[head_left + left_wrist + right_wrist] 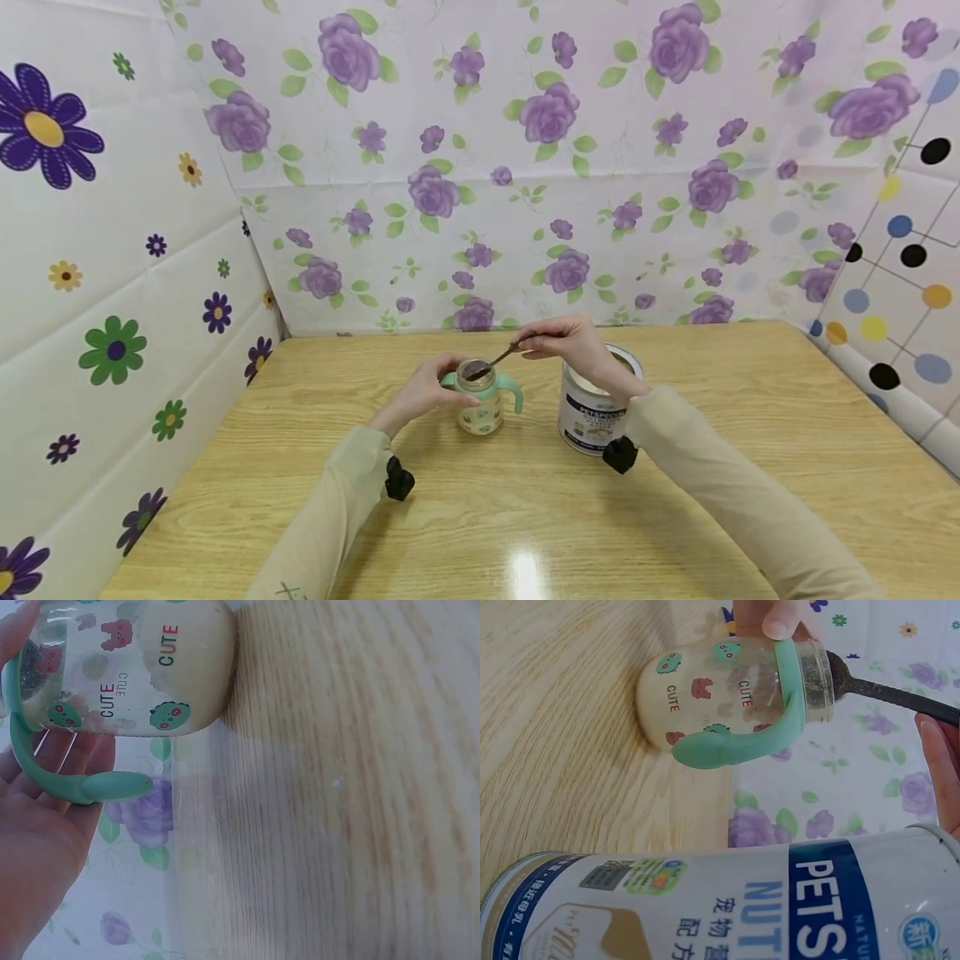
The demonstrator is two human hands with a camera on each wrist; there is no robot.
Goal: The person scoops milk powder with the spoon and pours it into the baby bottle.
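A clear baby bottle [480,417] with green side handles, cartoon prints and the word CUTE stands upright and uncapped on the table. My left hand [422,393] grips it around its upper part. Cream-coloured contents show inside the bottle [196,664] in the left wrist view. My right hand [573,348] pinches the handle of a dark spoon [900,696], slanting down to the bottle. The spoon's head is at the bottle's open mouth; how much it carries is hard to tell. Below my right wrist stands a white and blue PETSPECIAL can [588,421], its top open.
The wood-grain table [300,467] carries the bottle and the can, which stands a short way right of the bottle. A flowered cloth [420,250] hangs behind the table's far edge. More patterned cloths hang at the left and right sides.
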